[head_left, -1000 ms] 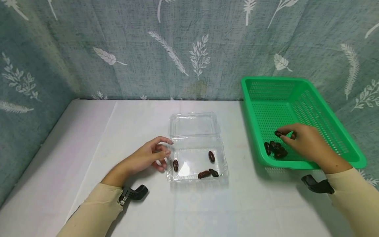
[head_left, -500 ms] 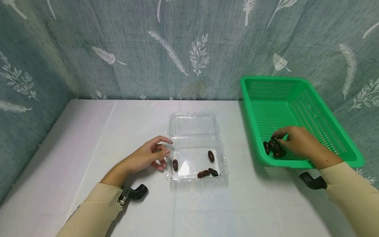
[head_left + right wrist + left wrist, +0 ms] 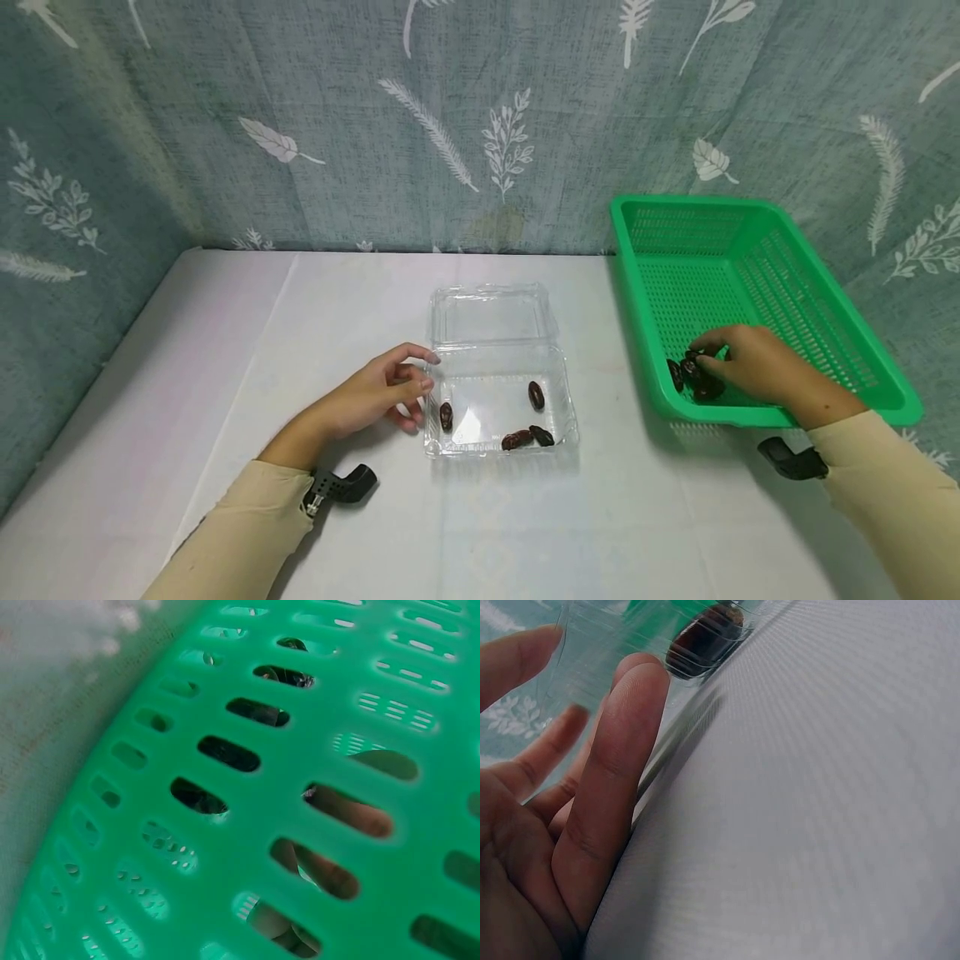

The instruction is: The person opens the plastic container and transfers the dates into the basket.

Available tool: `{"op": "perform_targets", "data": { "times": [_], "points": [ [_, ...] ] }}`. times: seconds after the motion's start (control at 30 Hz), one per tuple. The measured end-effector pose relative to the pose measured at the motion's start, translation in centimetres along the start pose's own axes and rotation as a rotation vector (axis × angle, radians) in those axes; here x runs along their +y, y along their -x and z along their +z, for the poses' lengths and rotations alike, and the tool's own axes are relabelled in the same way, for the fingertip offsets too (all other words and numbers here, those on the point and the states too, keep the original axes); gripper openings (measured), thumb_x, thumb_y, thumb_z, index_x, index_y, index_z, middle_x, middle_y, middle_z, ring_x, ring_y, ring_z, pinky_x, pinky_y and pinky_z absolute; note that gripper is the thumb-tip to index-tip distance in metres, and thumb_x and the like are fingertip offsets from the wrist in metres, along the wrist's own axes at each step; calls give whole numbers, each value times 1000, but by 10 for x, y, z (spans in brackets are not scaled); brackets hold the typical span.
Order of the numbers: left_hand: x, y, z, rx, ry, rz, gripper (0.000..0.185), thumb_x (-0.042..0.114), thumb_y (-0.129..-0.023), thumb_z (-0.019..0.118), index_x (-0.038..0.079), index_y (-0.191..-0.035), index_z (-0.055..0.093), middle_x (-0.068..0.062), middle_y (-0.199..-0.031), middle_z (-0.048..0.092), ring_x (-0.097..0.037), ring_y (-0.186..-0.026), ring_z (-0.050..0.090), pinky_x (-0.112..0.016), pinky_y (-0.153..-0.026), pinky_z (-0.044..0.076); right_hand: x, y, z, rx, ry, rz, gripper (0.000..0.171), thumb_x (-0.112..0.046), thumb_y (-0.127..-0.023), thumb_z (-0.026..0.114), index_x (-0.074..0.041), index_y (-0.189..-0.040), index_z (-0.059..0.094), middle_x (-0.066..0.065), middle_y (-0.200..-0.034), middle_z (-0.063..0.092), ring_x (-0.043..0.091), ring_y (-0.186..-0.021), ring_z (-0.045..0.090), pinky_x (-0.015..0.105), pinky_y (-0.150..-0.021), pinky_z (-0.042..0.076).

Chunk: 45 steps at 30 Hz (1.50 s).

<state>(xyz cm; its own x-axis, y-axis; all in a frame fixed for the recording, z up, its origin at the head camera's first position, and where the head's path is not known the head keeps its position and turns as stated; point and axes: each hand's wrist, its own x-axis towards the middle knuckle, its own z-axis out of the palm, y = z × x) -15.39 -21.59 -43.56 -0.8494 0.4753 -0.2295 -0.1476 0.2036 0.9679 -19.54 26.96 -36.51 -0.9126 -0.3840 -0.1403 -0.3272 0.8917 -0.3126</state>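
Nearest are two beige sleeves, each with a black wrist mount (image 3: 341, 486) resting low over the white tabletop (image 3: 225, 400).

The left hand (image 3: 375, 396) rests on the tabletop at the left wall of the clear box (image 3: 501, 400). Its fingers (image 3: 615, 787) are loosely bent and spread, the tips touching or just beside the box wall; they close round nothing. In the left wrist view, one date (image 3: 705, 641) shows through the clear plastic just past the fingertips.

The box sits near the middle of the tabletop, its lid (image 3: 491, 315) folded open and lying flat behind it. Four dates lie inside: one at the left wall (image 3: 446, 415), one toward the right (image 3: 536, 395), and two together at the front right corner (image 3: 527, 437).

The right hand (image 3: 757, 367) reaches over the front wall of the green basket (image 3: 757, 225), which stands at the right of the tabletop, well apart from the box. Its fingers are curled down onto a small heap of dates (image 3: 693, 375) in the front left corner of the basket; whether they pinch one, I cannot tell. In the right wrist view, the basket's slotted wall (image 3: 225, 795) fills the frame, with fingers (image 3: 349, 814) seen through the slots.

Behind everything hangs a grey-green curtain (image 3: 480, 125) printed with white leaves.
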Motion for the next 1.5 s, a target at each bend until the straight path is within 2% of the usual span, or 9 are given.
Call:
{"op": "perform_targets", "data": {
  "times": [0.2,0.3,0.47,0.57,0.67,0.77,1.0,1.23,1.5],
  "points": [
    [-1,1,-1,-1,11,4,46,21,-101,62,9,-140,41,-10,-103,59,-23,-74,67,-42,-67,64,0,-1,-1,8,-4,31,33,-15,-100,57,5,-124,65,28,-112,69,32,-85,68,42,-63,54],
    [-2,1,-1,-1,14,-4,46,20,-101,61,9,-140,41,-9,-103,60,-22,-73,67,-42,-67,64,-2,-1,-1,71,-2,29,32,-15,-100,57,6,-123,65,31,-115,66,30,-81,65,37,-58,49],
    [-1,2,-1,-1,18,-14,45,20,-101,62,10,-140,42,-10,-103,59,-22,-73,67,-42,-67,64,-12,6,-1,390,57,-108,21,-4,-93,65,4,-111,72,30,-109,68,38,-86,62,44,-60,48],
    [0,1,-2,0,18,-10,46,21,-100,62,10,-140,42,-10,-104,59,-22,-73,67,-41,-67,64,-27,11,-4,575,68,-204,20,1,-88,68,0,-107,74,24,-103,69,36,-89,58,39,-61,42],
    [0,2,-3,0,21,-10,46,21,-101,62,9,-140,41,-10,-104,59,-22,-73,67,-41,-67,64,-49,13,-5,691,52,-310,21,4,-84,68,-2,-103,75,18,-101,69,33,-93,57,29,-62,37],
    [-1,4,-3,-2,26,-17,46,19,-101,61,8,-140,41,-10,-104,59,-22,-73,67,-41,-67,64,-71,14,-1,748,20,-406,23,6,-82,68,-2,-101,75,15,-100,69,30,-94,57,24,-65,38],
    [0,4,-3,0,30,-7,47,21,-100,62,9,-141,41,-10,-103,60,-22,-73,67,-41,-67,64,-114,12,16,766,-59,-543,27,7,-76,74,-5,-100,76,10,-98,70,22,-88,56,19,-65,40],
    [-2,4,-2,-19,35,-3,46,19,-101,61,8,-141,41,-9,-101,59,-23,-73,67,-40,-67,64,-144,2,39,744,-128,-652,23,3,-79,70,-5,-99,76,9,-94,70,25,-89,62,27,-74,53],
    [-3,2,-3,-16,35,6,46,19,-100,62,9,-140,42,-10,-101,59,-24,-72,66,-42,-66,64,-175,-12,68,639,-184,-646,25,2,-78,76,-8,-101,76,6,-96,69,21,-92,64,33,-72,57]
  ]
}}
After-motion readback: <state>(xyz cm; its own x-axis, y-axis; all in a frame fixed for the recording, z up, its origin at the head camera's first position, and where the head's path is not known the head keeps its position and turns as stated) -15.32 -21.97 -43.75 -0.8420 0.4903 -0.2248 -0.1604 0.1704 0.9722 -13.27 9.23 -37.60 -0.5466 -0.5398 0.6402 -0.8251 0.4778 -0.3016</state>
